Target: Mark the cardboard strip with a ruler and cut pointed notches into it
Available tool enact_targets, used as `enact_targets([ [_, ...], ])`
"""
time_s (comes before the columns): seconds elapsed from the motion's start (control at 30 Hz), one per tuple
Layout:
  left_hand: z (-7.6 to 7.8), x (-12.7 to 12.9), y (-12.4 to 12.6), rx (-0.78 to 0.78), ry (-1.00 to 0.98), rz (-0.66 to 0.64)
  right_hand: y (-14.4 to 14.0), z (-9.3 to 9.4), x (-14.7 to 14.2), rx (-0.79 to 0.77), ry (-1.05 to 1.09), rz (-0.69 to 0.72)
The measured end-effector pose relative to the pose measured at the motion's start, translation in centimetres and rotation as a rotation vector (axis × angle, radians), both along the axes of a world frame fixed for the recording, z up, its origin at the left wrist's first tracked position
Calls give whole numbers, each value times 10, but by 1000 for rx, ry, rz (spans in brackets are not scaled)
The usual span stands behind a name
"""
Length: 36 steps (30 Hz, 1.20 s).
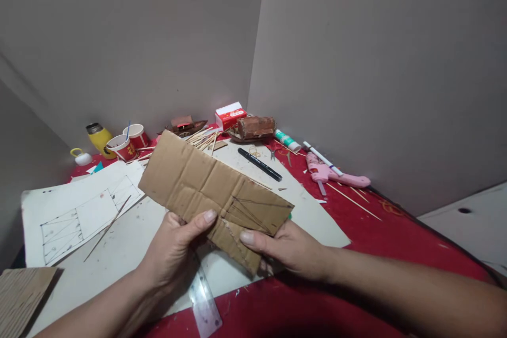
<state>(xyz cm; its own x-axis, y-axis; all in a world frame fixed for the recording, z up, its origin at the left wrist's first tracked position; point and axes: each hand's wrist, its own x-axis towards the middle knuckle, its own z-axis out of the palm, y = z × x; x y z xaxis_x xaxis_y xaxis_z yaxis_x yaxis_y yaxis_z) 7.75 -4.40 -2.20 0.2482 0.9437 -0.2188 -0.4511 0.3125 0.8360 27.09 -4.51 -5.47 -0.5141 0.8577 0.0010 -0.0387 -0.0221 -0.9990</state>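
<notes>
A long strip of brown cardboard (206,190) is held up in the air above the surface (356,232), gripped at its near, lower end by both hands. The left hand (174,248) is closed on the lower edge, thumb pressed flat on the top face and the fingers hidden beneath. The right hand (289,248) clasps the lower right corner the same way, thumb on top just beside the left thumb, fingers under the sheet. The strip's long axis runs from upper left to lower right, its far end pointing away toward the paper cups (129,142) and its near end toward the right hand. It is tilted, the far end higher. Fold creases cross it, and thin pencil lines are drawn on the right-hand portion near the thumbs.

Under it lies a large white sheet (127,243), with a clear ruler (204,301) poking out below the left wrist. To the left, a paper with a ruled drawing (75,216) carries a thin stick (106,228). A black marker (259,164) lies beyond the strip, and farther right are a pink glue gun (336,174), a white pen (322,158) and a glue stick (288,140) on the red cloth. A red-and-white box (230,115) and a yellow bottle (99,140) stand by the wall.
</notes>
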Motion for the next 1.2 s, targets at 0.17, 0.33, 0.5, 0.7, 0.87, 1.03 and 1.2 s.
enact_targets([
  [0.17,4,-4,-1,-21,-30,-46,2,4,1,68,89,92],
  [0.33,3,-2,-5,-20,-59,-28,5,8,0,248,120,123],
  [0.5,8,3,-11,-45,-86,-15,2,9,1,281,63,99],
  [0.7,56,-31,18,167,-75,576,1,3,10,447,-173,48],
  [0.87,51,-41,31,142,-19,452,0,11,18,465,-251,170],
  [1.03,34,-35,28,185,20,309,-2,19,24,555,-391,419],
  [1.2,34,-34,24,213,89,258,-1,24,28,532,-313,153],
])
